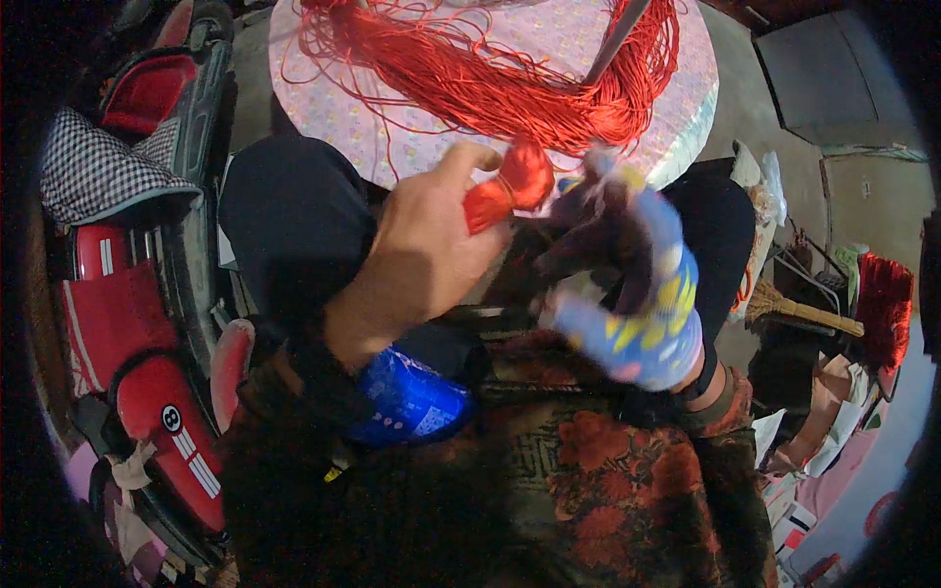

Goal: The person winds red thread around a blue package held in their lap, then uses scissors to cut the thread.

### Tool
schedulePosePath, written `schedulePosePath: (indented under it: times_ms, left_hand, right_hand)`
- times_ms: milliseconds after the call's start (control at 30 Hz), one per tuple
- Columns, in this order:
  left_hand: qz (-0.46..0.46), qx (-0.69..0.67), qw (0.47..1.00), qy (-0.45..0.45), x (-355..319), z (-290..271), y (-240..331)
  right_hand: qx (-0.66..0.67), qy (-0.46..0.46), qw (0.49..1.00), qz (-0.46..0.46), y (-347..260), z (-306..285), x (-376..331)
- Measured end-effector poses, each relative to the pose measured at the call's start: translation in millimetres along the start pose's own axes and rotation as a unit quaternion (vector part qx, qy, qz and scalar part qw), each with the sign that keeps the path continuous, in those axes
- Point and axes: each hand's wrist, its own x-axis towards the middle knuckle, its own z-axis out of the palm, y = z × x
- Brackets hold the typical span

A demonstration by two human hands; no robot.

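Glossy red tassel between bare left hand, gloved right hand

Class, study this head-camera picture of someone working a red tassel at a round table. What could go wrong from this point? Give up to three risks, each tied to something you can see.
1. The loose red cords sprawl tangled over the round table; strands may snag or knot.
2. The left hand pinches the red tassel only at the fingertips, so that grip may slip.
3. The right hand wears a bulky glove, which could dull fine finger work.
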Motion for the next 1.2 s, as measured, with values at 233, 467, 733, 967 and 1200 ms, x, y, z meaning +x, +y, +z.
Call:
schedulePosePath:
  times_ms: [233,467,733,967,1200]
  left_hand:
    - [0.008,0.067,0.993,-0.099,-1.6,-3.3,17.7]
    - [-0.069,-0.034,0.992,-0.104,0.1,-0.1,24.1]
    - [-0.133,-0.129,0.982,-0.034,3.6,5.7,32.7]
    - [-0.033,-0.12,0.991,-0.041,4.6,4.9,19.7]
    - [-0.112,-0.332,0.937,0.005,4.1,-9.0,1.9]
  right_hand:
    - [-0.065,-0.026,0.997,-0.043,32.6,-6.6,33.5]
    - [-0.037,0.176,0.979,0.098,58.6,-39.0,11.6]
    - [-0.373,0.394,0.781,0.31,141.2,-186.1,-158.9]
    - [-0.184,0.377,0.787,0.452,194.2,-188.8,-245.8]
    - [0.131,0.509,0.754,0.394,262.6,-206.2,-274.1]
